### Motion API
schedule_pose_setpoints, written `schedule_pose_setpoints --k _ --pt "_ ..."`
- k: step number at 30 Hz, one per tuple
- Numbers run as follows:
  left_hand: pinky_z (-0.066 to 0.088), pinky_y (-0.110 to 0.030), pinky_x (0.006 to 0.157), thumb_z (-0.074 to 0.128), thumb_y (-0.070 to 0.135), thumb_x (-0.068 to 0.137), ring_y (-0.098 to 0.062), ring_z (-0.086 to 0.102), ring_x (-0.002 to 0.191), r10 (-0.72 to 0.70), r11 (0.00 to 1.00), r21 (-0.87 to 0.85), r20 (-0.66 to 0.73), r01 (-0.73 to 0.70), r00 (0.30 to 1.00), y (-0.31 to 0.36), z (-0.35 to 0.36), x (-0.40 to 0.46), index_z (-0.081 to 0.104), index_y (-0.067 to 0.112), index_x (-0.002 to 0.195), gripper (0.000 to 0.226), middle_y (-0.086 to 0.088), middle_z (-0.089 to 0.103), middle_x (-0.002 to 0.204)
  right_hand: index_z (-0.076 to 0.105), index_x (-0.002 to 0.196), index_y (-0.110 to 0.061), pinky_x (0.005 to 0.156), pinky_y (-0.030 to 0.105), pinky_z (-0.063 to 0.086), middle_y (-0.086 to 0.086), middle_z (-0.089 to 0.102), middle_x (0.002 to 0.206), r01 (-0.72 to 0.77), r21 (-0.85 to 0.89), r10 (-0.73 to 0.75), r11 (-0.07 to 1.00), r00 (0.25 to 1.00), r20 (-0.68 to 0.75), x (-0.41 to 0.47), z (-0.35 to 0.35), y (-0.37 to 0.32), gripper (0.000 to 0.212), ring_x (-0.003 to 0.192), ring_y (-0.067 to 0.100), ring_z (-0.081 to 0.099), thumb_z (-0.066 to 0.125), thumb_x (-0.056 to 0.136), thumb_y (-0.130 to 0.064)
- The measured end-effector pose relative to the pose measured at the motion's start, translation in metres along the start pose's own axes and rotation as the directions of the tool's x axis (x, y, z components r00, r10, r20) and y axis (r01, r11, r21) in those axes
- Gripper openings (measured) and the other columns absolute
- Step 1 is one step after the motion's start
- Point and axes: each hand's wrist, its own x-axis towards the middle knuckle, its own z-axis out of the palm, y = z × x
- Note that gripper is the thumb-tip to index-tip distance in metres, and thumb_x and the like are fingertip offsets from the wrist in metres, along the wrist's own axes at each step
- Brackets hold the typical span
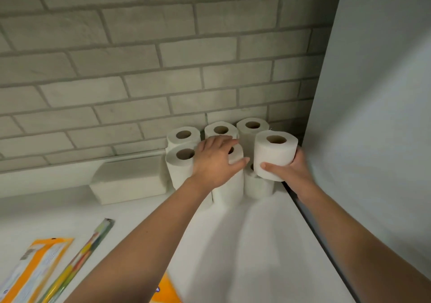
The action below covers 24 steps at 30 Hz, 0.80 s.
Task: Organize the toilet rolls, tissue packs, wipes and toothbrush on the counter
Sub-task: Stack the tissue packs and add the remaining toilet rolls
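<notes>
Your right hand holds the raised toilet roll, thumb in front and fingers curled behind, just above the front right roll of the toilet roll cluster. Your left hand rests flat, fingers straight, on the front middle roll. Risks:
- An off-centre landing may tip the raised roll off the bench.
- Left-hand pressure may skew neighbouring rolls.
- Left of the cluster, the tissue pack and, nearer you, the toothbrush pack await sorting.

Both arms reach forward; left hand lies flat, fingers spread, while right hand curls in a grip.
</notes>
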Motion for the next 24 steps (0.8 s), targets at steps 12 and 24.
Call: schedule_pose_setpoints --k 12,24 --pt "0.011 -0.037 0.123 0.064 0.05 0.085 -0.022 0.013 0.152 0.083 0.986 0.133 0.13 -0.101 0.988 -0.012 0.011 0.001 0.022 0.032 0.155 0.083 0.004 0.019 0.164 0.03 0.137 -0.031 0.104 0.052 0.045 0.0 0.047 0.136 0.02 -0.162 -0.027 0.987 0.999 -0.038 0.017 0.037 0.017 0.117 0.126 0.024 0.049 0.088 0.039 -0.057" --pt "0.012 -0.037 0.123 0.064 0.051 0.085 -0.022 0.014 0.152 0.081 0.987 0.127 0.122 -0.096 0.989 -0.014 0.014 0.002 0.022 0.033 0.155 0.083 0.005 0.02 0.163 0.027 0.142 -0.028 0.109 0.049 0.04 0.001 0.042 0.142 0.053 -0.157 -0.061 0.986 0.997 -0.043 0.009 0.046 0.022 0.108 0.131 0.023 0.043 0.091 0.057 -0.037"
